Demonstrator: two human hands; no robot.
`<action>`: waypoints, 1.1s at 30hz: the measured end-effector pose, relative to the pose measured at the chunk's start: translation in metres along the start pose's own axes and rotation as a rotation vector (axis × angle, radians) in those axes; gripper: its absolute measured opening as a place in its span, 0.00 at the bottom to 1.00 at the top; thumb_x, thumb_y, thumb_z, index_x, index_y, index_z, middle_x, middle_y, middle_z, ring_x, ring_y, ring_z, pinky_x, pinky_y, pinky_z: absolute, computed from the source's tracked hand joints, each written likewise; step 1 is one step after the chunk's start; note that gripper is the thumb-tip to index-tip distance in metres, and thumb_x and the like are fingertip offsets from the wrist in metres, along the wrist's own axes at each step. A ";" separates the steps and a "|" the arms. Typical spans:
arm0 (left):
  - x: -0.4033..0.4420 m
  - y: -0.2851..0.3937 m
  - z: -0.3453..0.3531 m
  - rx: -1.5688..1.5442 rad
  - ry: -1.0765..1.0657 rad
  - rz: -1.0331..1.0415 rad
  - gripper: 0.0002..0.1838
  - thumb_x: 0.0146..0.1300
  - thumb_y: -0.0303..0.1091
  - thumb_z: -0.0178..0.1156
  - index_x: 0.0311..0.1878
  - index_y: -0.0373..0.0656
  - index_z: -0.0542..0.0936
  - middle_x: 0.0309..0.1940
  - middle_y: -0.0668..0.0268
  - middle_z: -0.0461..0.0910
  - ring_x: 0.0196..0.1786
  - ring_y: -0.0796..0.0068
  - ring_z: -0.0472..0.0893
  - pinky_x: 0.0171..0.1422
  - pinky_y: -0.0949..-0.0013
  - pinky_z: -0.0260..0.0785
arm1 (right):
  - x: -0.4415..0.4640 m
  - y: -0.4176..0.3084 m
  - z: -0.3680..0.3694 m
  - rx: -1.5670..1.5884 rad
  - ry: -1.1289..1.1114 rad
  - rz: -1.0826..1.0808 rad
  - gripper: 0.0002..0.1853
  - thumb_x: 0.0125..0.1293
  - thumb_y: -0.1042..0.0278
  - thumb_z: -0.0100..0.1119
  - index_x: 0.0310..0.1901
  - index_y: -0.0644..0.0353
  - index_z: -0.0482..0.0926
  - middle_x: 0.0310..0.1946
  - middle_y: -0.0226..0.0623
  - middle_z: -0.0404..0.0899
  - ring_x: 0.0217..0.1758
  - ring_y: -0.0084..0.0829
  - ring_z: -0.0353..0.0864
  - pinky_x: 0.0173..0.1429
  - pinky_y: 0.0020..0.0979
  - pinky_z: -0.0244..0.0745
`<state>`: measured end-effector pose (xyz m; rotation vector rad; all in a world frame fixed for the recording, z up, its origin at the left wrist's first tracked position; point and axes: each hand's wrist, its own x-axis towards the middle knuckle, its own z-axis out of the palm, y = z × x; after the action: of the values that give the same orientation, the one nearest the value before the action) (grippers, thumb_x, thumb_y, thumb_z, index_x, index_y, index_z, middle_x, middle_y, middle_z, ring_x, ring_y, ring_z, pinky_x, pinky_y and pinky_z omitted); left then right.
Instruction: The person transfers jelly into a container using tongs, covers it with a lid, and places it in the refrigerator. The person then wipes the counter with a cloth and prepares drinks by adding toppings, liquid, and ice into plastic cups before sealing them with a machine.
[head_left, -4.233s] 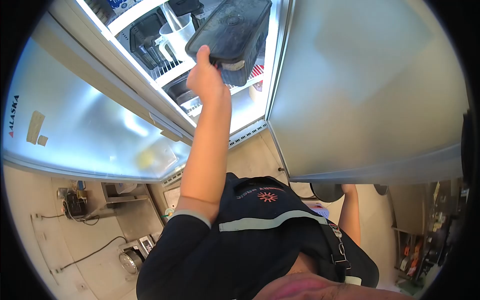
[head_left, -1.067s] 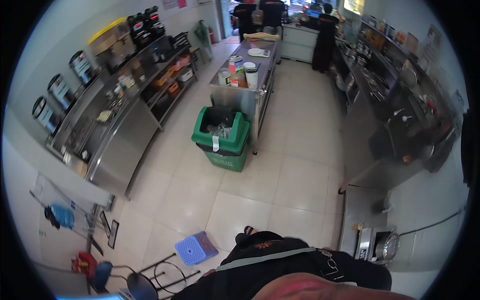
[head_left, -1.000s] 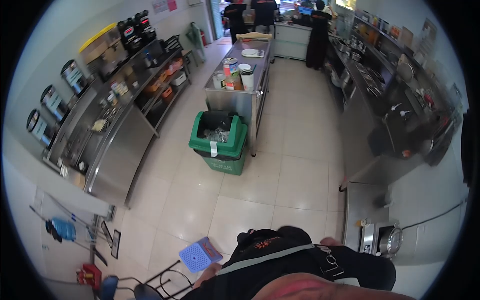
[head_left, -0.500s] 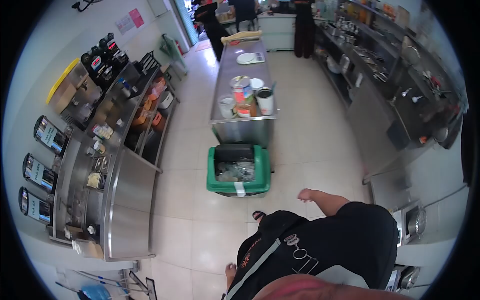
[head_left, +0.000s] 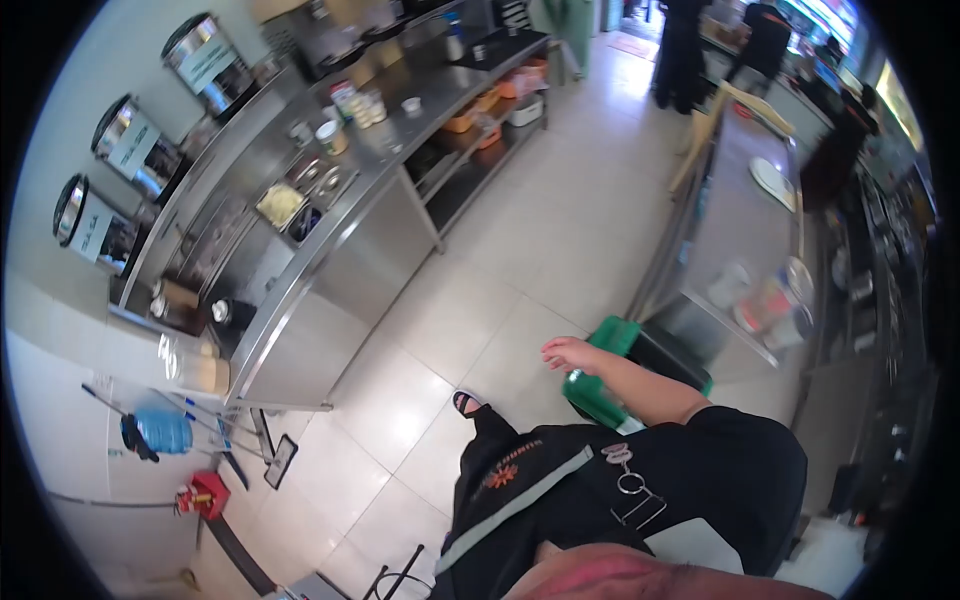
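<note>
My right hand [head_left: 568, 354] reaches forward over the floor, beside the upper left of the green bin [head_left: 592, 397]. Its fingers are slightly bent and apart, with nothing in them. The forearm crosses in front of the bin and hides part of it. My left hand does not show; the dark apron [head_left: 510, 490] and the frame's lower edge fill that side. A sandalled foot [head_left: 466, 403] is on the tiles below the right hand.
Left is a steel counter [head_left: 330, 320] with food pans and dispensers [head_left: 130, 145]. Right is a steel table [head_left: 730, 220] with blurred cans. People stand at the back. A floor squeegee [head_left: 281, 461], blue bottle [head_left: 163, 430] and red object [head_left: 208, 494] are lower left.
The view has turned left, so the counter looks nearer and the bin and table have shifted right. My right hand has come further forward. My left hand has left the view.
</note>
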<state>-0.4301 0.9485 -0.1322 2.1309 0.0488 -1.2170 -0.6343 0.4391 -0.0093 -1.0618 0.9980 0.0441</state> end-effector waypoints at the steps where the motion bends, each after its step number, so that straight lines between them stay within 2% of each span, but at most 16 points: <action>1: 0.009 0.009 -0.011 0.019 -0.004 -0.026 0.16 0.69 0.37 0.52 0.53 0.38 0.79 0.33 0.60 0.80 0.36 0.72 0.79 0.39 0.67 0.72 | 0.020 -0.006 0.002 0.004 0.015 0.027 0.17 0.67 0.56 0.57 0.55 0.50 0.76 0.47 0.28 0.79 0.48 0.26 0.79 0.48 0.31 0.70; 5: 0.059 0.075 -0.075 0.136 0.011 -0.081 0.16 0.70 0.38 0.51 0.52 0.38 0.79 0.33 0.60 0.80 0.35 0.72 0.79 0.38 0.67 0.72 | 0.086 -0.029 -0.005 -0.120 0.139 0.276 0.16 0.65 0.56 0.57 0.52 0.48 0.77 0.48 0.28 0.79 0.49 0.30 0.80 0.48 0.34 0.70; 9: 0.162 0.192 -0.164 0.069 0.227 0.062 0.16 0.71 0.38 0.50 0.51 0.38 0.79 0.32 0.61 0.80 0.34 0.72 0.78 0.36 0.66 0.72 | 0.147 -0.071 -0.029 -0.241 0.175 0.279 0.16 0.62 0.56 0.58 0.50 0.48 0.78 0.47 0.29 0.80 0.47 0.31 0.81 0.46 0.36 0.71; 10: 0.187 0.224 -0.177 -0.088 0.311 0.174 0.17 0.70 0.37 0.53 0.57 0.39 0.75 0.36 0.61 0.81 0.37 0.73 0.79 0.35 0.69 0.70 | 0.169 -0.082 -0.041 -0.215 0.220 0.243 0.15 0.62 0.57 0.57 0.50 0.48 0.79 0.46 0.29 0.80 0.45 0.32 0.81 0.44 0.37 0.72; 13: 0.222 0.343 -0.202 -0.215 0.389 0.157 0.17 0.70 0.40 0.52 0.59 0.48 0.72 0.43 0.66 0.80 0.37 0.72 0.80 0.29 0.69 0.68 | 0.244 -0.135 -0.082 -0.124 0.359 0.143 0.15 0.60 0.60 0.59 0.47 0.54 0.81 0.39 0.32 0.83 0.39 0.29 0.81 0.40 0.35 0.74; 17: 0.245 0.451 -0.176 -0.302 0.416 0.096 0.19 0.68 0.36 0.56 0.61 0.50 0.71 0.46 0.69 0.79 0.39 0.76 0.79 0.32 0.76 0.65 | 0.414 -0.227 -0.150 -0.610 0.418 -0.333 0.22 0.59 0.61 0.63 0.53 0.61 0.77 0.46 0.46 0.81 0.48 0.42 0.82 0.57 0.38 0.75; 18: 0.251 0.455 -0.158 -0.297 0.423 0.094 0.19 0.68 0.35 0.55 0.61 0.48 0.71 0.42 0.68 0.80 0.36 0.77 0.79 0.30 0.77 0.64 | 0.455 -0.270 -0.157 -0.705 0.394 -0.341 0.28 0.57 0.60 0.65 0.59 0.60 0.74 0.56 0.54 0.75 0.56 0.47 0.79 0.61 0.39 0.73; 19: 0.270 0.433 -0.146 -0.131 0.414 0.141 0.17 0.68 0.35 0.55 0.58 0.46 0.72 0.36 0.67 0.80 0.30 0.77 0.78 0.26 0.77 0.63 | 0.490 -0.313 -0.151 -0.689 0.368 -0.315 0.30 0.56 0.60 0.65 0.61 0.62 0.72 0.60 0.54 0.71 0.61 0.48 0.74 0.65 0.40 0.70; 20: 0.274 0.436 -0.117 -0.152 0.477 0.027 0.15 0.68 0.35 0.55 0.56 0.44 0.73 0.32 0.66 0.80 0.26 0.77 0.77 0.23 0.75 0.64 | 0.536 -0.367 -0.149 -0.680 0.354 -0.307 0.33 0.56 0.61 0.65 0.63 0.63 0.69 0.63 0.55 0.68 0.66 0.50 0.70 0.69 0.42 0.67; 21: 0.259 0.460 -0.083 -0.402 0.468 -0.132 0.18 0.65 0.30 0.58 0.57 0.36 0.73 0.38 0.62 0.81 0.34 0.72 0.83 0.28 0.73 0.72 | 0.602 -0.401 -0.152 -0.834 0.402 -0.390 0.35 0.55 0.58 0.67 0.64 0.59 0.68 0.66 0.56 0.63 0.67 0.48 0.69 0.68 0.42 0.68; 22: 0.251 0.480 -0.049 -0.390 0.517 -0.140 0.18 0.65 0.29 0.58 0.56 0.35 0.73 0.37 0.61 0.81 0.31 0.70 0.84 0.22 0.75 0.70 | 0.658 -0.419 -0.150 -0.978 0.440 -0.454 0.37 0.55 0.56 0.69 0.66 0.55 0.67 0.70 0.56 0.58 0.68 0.46 0.68 0.66 0.42 0.69; 23: 0.253 0.511 -0.024 -0.269 0.503 -0.122 0.18 0.64 0.27 0.58 0.57 0.34 0.72 0.41 0.58 0.81 0.38 0.69 0.84 0.28 0.72 0.75 | 0.693 -0.452 -0.142 -1.053 0.483 -0.427 0.35 0.58 0.58 0.67 0.66 0.57 0.66 0.69 0.56 0.59 0.69 0.44 0.66 0.67 0.43 0.67; 25: 0.283 0.581 0.017 -0.160 0.478 0.152 0.17 0.64 0.20 0.56 0.57 0.31 0.72 0.49 0.52 0.78 0.55 0.65 0.79 0.54 0.66 0.76 | 0.757 -0.515 -0.124 -1.219 0.558 -0.365 0.32 0.61 0.61 0.64 0.66 0.59 0.66 0.69 0.54 0.61 0.70 0.42 0.65 0.68 0.43 0.66; 28: 0.328 0.837 0.083 0.171 0.341 0.449 0.18 0.65 0.19 0.54 0.59 0.32 0.73 0.55 0.52 0.78 0.56 0.63 0.80 0.59 0.66 0.73 | 0.829 -0.526 -0.111 -1.285 0.534 -0.300 0.31 0.62 0.62 0.64 0.66 0.60 0.66 0.68 0.53 0.63 0.69 0.40 0.66 0.68 0.42 0.66; 30: 0.372 0.983 0.117 0.394 0.194 0.846 0.20 0.58 0.19 0.60 0.56 0.35 0.76 0.53 0.51 0.79 0.56 0.53 0.80 0.62 0.61 0.71 | 0.860 -0.530 -0.113 -1.275 0.516 -0.289 0.30 0.63 0.63 0.63 0.65 0.60 0.67 0.67 0.52 0.64 0.69 0.39 0.67 0.68 0.41 0.66; 33: 0.454 1.130 0.175 0.607 0.174 1.202 0.24 0.56 0.24 0.64 0.58 0.36 0.76 0.55 0.50 0.79 0.58 0.48 0.77 0.63 0.57 0.70 | 0.884 -0.529 -0.131 -1.184 0.473 -0.338 0.29 0.64 0.64 0.62 0.65 0.61 0.67 0.66 0.51 0.65 0.68 0.38 0.68 0.67 0.40 0.66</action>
<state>0.0841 -0.1523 0.0591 2.0765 -1.4500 -0.3084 0.0446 -0.3022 -0.2700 -2.3984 1.2049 0.1190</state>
